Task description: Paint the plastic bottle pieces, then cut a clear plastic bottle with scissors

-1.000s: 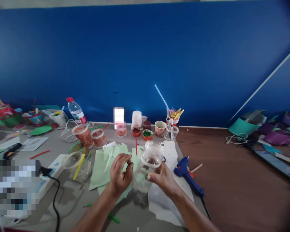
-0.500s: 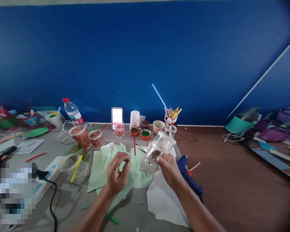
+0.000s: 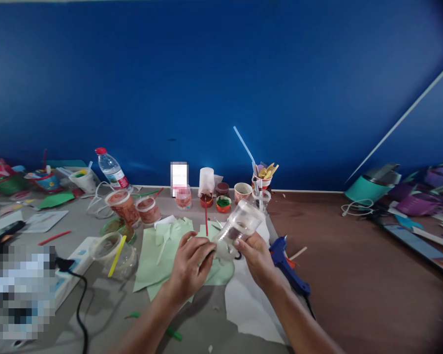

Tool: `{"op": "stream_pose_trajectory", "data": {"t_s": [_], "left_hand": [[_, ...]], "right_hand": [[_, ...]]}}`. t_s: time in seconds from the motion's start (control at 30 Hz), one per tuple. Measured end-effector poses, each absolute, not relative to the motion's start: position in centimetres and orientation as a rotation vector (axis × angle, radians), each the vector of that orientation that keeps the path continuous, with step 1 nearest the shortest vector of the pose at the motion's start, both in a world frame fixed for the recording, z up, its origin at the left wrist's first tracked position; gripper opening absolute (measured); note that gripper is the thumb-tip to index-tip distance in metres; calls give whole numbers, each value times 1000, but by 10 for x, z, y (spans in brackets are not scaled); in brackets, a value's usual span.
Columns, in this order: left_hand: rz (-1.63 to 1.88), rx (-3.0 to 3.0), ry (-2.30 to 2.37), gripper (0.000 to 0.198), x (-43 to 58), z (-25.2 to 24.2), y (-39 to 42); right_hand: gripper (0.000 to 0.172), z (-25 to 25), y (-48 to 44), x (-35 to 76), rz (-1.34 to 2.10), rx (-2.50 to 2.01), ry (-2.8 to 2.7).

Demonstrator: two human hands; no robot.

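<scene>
One blue wall backs the grey tabletop beneath a tilted container.

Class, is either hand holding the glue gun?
No, the glue gun lies off to the right, while the right hand holds a clear container and the left hand is at the container's lower end.

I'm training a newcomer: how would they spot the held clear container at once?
Below the wide blue partition, find the grey table with its pale green sheets. Near their right edge, the right hand grips a tilted clear container, with the left hand close to its lower end. Being held sets it apart from the clear tub by the yellow strip.
</scene>
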State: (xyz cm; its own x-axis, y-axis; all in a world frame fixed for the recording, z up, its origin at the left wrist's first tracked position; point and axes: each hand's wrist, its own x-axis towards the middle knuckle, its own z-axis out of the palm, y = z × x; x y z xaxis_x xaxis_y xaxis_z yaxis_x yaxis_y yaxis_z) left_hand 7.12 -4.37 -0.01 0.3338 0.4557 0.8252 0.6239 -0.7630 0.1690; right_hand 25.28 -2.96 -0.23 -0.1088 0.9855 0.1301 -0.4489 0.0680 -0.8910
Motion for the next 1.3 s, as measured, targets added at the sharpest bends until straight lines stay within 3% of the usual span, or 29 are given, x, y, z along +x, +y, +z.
{"op": "stream_pose_trajectory", "data": {"t_s": [0.57, 0.83, 1.13, 1.3], "left_hand": [[-1037, -2430, -1132, 15, 75, -1, -44], [-1600, -2423, -1333, 13, 84, -10, -44], [-1845, -2447, -1294, 14, 89, -4, -50], [-1880, -2401, -1306, 19, 88, -6, -52]], "right_hand": [[45, -1, -35, 248, 1366, -862, -968], [41, -2, -35, 245, 1327, -775, -953], [37, -2, -33, 250, 1364, -745, -1030], [49, 3, -33, 253, 1305, -780, -996]]}}
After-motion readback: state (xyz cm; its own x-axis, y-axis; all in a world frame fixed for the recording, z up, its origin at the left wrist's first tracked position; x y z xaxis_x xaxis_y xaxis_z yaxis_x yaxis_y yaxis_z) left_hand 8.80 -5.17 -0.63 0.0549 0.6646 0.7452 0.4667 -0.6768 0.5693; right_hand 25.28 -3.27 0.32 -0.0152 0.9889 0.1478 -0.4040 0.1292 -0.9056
